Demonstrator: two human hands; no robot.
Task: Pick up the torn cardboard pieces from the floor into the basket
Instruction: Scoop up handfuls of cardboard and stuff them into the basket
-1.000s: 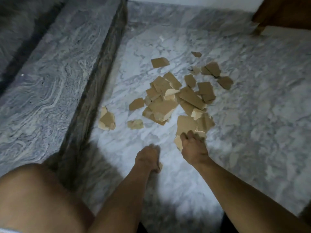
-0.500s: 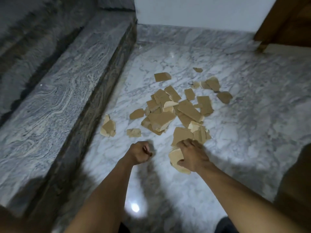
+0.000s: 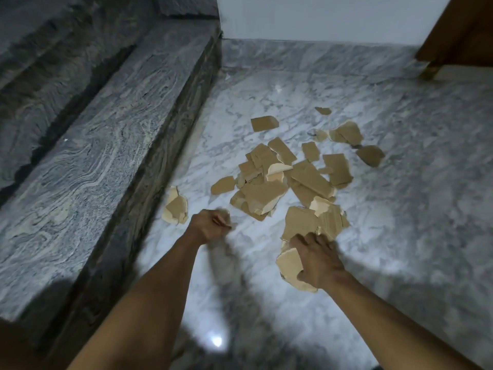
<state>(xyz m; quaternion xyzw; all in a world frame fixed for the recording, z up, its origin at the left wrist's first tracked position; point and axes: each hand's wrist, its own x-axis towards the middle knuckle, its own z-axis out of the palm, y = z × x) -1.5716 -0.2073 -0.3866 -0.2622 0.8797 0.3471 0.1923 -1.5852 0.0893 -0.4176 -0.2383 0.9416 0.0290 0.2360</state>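
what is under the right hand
The right hand grips a pale torn cardboard piece that sticks out past its palm on the thumb side. Whether more pieces lie beneath the hand cannot be seen; the hand covers that spot.

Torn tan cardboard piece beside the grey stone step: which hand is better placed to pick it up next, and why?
Probably left: the left hand is close beside the torn tan cardboard piece; the right hand is farther away and grips a pale cardboard piece.

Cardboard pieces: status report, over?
Right hand gripping one cardboard piece. Left hand curled, blurred, contents unclear. Most pieces on the floor, nothing blocking them; basket not in view.
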